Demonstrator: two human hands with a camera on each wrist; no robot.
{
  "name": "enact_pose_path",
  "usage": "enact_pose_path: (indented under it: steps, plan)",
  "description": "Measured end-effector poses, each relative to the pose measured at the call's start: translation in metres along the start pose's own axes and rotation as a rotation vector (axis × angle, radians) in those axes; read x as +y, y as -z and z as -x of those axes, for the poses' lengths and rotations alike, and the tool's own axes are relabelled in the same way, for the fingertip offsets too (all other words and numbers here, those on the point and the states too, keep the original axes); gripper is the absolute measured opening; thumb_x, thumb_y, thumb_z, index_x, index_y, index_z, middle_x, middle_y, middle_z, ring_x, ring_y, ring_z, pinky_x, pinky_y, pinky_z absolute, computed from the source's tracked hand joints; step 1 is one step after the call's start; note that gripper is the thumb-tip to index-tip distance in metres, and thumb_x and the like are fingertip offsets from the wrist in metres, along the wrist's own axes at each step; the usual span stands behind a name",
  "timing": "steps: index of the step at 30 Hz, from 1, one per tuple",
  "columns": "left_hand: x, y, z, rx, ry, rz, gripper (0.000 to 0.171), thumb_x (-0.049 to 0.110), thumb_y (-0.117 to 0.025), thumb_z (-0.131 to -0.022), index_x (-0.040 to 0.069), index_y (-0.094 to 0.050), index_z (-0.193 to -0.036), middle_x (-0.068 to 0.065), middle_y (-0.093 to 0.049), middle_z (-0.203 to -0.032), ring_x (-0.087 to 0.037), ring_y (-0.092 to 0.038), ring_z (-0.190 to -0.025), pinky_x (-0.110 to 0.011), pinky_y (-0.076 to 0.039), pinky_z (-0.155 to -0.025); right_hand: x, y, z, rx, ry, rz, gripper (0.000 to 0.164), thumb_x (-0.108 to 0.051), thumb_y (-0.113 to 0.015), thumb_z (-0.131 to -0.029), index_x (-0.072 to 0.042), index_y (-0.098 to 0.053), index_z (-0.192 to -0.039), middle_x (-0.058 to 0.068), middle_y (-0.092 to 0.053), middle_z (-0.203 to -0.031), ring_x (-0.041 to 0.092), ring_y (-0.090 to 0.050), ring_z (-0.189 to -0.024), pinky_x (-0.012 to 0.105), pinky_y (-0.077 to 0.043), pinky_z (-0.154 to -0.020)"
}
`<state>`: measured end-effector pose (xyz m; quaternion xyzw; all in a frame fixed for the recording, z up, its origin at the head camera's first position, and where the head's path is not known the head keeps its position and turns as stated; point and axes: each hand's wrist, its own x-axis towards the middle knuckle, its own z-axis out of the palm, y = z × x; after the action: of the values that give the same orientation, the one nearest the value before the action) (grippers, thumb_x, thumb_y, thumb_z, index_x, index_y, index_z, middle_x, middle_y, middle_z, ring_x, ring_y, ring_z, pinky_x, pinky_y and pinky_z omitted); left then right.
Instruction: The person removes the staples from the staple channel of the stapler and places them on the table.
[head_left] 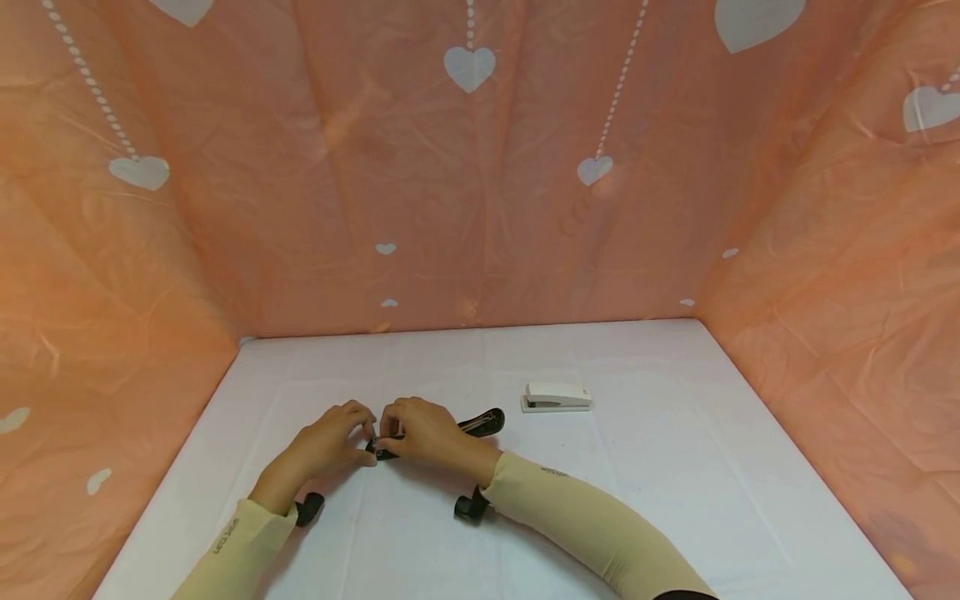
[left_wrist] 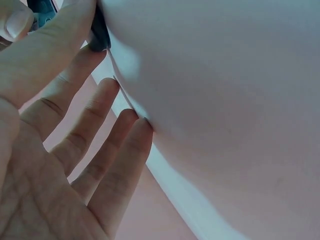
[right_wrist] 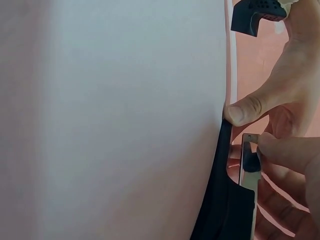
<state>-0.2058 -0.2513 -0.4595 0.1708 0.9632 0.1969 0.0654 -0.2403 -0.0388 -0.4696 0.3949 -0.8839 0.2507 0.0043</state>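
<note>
A black stapler (head_left: 487,422) lies on the white table with its top swung open, partly covered by the hands. My left hand (head_left: 330,437) pinches the tip of its base. In the right wrist view that thumb (right_wrist: 242,112) rests on the end of the black base (right_wrist: 212,200). The other left fingers spread out in the left wrist view, near the black end (left_wrist: 101,32). With fingertips, my right hand (head_left: 427,433) pinches the end of the metal staple channel (right_wrist: 248,172). Whether staples lie inside, I cannot tell.
A white stapler (head_left: 557,397) stands on the white table (head_left: 675,467), to the right of and beyond the hands. Orange curtains (head_left: 525,233) with pale hearts enclose the table at the back and both sides.
</note>
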Motion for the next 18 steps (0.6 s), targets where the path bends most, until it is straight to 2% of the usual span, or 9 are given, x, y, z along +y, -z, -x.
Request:
enact_pose_path:
  steps: [6,14,18]
  plan:
    - [0.0010,0.0005,0.0000,0.002,-0.001,0.002,0.034,0.031,-0.094,-0.083,0.021,-0.066,-0.099,-0.003,-0.062,-0.128,-0.035,-0.059,-0.120,-0.060,-0.054,-0.079,-0.0028,0.0010,-0.0004,-0.011,-0.018,-0.009,0.016,-0.031,-0.083,-0.098,-0.019,-0.078,-0.107,-0.011,-0.068,-0.091,-0.001,-0.057,-0.079,0.016,-0.045,-0.065]
    - [0.0018,0.0003,0.0008,0.020,-0.017,-0.001,0.034,0.029,-0.095,-0.082,0.021,-0.065,-0.098,-0.002,-0.063,-0.127,-0.035,-0.060,-0.119,-0.058,-0.055,-0.078,-0.0054,0.0015,-0.0014,-0.008,-0.012,0.051,0.010,-0.032,-0.083,-0.097,-0.023,-0.082,-0.102,-0.013,-0.067,-0.091,0.000,-0.057,-0.082,0.014,-0.043,-0.067]
    - [0.0020,0.0005,0.0011,0.018,-0.024,0.002,0.034,0.029,-0.094,-0.083,0.021,-0.065,-0.098,-0.003,-0.063,-0.127,-0.036,-0.059,-0.119,-0.060,-0.055,-0.079,-0.0040,0.0026,-0.0009,-0.010,-0.005,0.017,0.010,-0.029,-0.082,-0.098,-0.021,-0.081,-0.103,-0.012,-0.067,-0.092,-0.001,-0.057,-0.082,0.014,-0.044,-0.067]
